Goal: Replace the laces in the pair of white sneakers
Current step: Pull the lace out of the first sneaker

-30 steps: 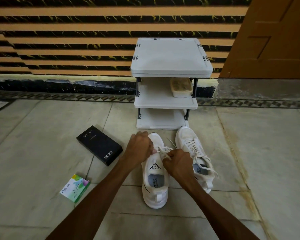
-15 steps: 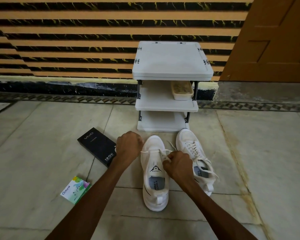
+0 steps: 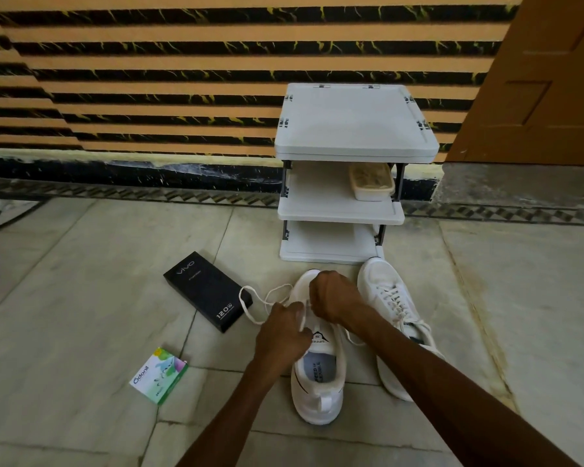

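The left hand (image 3: 282, 335) is curling its fingers round the lace (image 3: 240, 295), which is looping out over the floor beside the shoe (image 3: 317, 372). The right hand (image 3: 334, 298) is curling over the shoe's front; I cannot tell if it is pinching the lace. A hard pull could be tipping the shoe or knotting the loop.

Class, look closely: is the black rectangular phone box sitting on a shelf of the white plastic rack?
No, the black rectangular phone box lies flat on the grey tiled floor, left of the white plastic rack.
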`<action>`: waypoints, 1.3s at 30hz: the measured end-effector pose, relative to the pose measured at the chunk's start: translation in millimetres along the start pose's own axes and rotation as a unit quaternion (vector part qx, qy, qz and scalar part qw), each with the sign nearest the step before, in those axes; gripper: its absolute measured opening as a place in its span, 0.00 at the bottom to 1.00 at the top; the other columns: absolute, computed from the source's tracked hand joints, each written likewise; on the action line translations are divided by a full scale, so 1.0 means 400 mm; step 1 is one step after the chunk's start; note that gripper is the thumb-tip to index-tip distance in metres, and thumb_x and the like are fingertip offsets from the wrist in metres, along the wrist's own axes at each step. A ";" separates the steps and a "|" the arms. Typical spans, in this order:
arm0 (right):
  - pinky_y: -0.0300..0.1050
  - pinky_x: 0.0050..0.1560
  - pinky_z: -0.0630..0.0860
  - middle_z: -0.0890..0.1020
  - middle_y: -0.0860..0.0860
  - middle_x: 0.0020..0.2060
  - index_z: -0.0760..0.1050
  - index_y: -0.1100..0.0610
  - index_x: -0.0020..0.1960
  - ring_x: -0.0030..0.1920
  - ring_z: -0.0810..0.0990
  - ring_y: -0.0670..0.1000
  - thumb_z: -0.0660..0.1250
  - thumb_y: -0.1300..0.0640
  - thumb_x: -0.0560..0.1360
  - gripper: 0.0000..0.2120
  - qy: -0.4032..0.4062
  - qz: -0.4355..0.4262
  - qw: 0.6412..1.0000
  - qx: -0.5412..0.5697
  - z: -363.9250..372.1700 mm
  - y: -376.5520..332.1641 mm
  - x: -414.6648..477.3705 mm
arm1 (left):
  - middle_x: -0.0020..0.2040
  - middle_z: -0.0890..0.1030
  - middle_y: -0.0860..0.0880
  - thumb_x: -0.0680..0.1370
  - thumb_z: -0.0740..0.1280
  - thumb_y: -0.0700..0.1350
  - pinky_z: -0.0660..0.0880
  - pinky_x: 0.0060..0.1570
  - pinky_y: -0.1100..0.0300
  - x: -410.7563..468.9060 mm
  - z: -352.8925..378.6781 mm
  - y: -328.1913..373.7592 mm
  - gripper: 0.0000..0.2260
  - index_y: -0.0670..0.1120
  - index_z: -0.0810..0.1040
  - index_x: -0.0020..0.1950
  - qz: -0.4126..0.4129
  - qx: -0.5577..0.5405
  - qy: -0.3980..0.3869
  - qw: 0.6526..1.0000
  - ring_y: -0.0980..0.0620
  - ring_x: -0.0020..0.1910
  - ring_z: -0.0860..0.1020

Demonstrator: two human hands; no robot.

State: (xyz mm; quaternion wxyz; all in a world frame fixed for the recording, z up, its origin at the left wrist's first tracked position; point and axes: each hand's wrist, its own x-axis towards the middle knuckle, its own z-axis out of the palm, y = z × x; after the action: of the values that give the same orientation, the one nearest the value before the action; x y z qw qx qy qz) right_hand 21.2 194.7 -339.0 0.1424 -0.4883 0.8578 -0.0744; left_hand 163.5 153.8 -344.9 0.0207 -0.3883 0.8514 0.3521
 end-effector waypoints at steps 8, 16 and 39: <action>0.42 0.46 0.72 0.76 0.51 0.37 0.75 0.54 0.37 0.44 0.74 0.51 0.61 0.69 0.74 0.13 0.015 0.057 0.860 0.507 -0.128 -0.022 -0.028 | 0.62 0.73 0.48 0.81 0.63 0.46 0.75 0.48 0.58 -0.029 0.073 0.033 0.14 0.51 0.71 0.67 -0.032 0.171 0.155 0.972 0.50 0.53 0.79; 0.38 0.35 0.73 0.80 0.49 0.36 0.73 0.56 0.43 0.34 0.77 0.45 0.60 0.66 0.77 0.08 0.090 -0.020 0.811 0.578 -0.220 -0.059 -0.054 | 0.61 0.74 0.47 0.80 0.65 0.48 0.77 0.47 0.58 -0.029 0.088 0.041 0.15 0.50 0.72 0.66 -0.023 0.167 0.161 0.973 0.50 0.52 0.79; 0.38 0.34 0.73 0.75 0.49 0.37 0.72 0.57 0.42 0.34 0.74 0.47 0.55 0.68 0.76 0.11 0.125 -0.010 0.669 0.733 -0.288 -0.048 -0.033 | 0.55 0.77 0.53 0.81 0.59 0.54 0.72 0.41 0.62 -0.038 0.087 0.026 0.12 0.51 0.80 0.54 -0.039 0.083 0.227 0.970 0.55 0.45 0.78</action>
State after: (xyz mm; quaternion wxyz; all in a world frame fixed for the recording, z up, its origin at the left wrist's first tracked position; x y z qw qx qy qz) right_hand 6.8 194.8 -222.4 0.3448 -0.2214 0.5324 -0.7407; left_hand 158.9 189.7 -360.4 -0.1272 -0.4882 0.8440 0.1821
